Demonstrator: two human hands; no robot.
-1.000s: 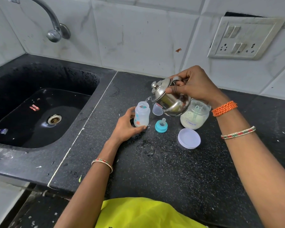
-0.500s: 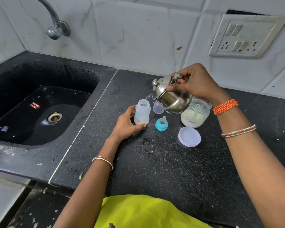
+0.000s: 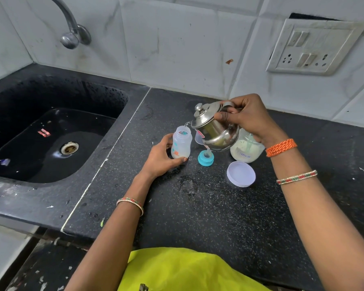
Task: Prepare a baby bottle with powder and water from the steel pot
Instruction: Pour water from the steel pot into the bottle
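Observation:
A small clear baby bottle (image 3: 181,144) with printed marks stands upright on the black counter (image 3: 208,206), milky liquid in its lower part. My left hand (image 3: 162,157) grips it from the left side. My right hand (image 3: 247,118) holds a lidded steel pot (image 3: 213,129) by its handle, tilted left, its spout over the bottle's open mouth with a thin stream of water falling in. The teal bottle ring with teat (image 3: 206,157) rests on the counter just right of the bottle. Partly hidden behind the pot are a clear cap (image 3: 198,138) and an open jar of white powder (image 3: 247,149).
The jar's round white lid (image 3: 241,174) lies flat in front of the jar. A wet patch (image 3: 187,183) marks the counter. A deep black sink (image 3: 48,143) with a tap (image 3: 70,30) is at the left. A switch panel (image 3: 315,46) is on the tiled wall.
The pot stays tilted over the bottle while water keeps flowing. Both hands hold their places; only the camera shifted slightly.

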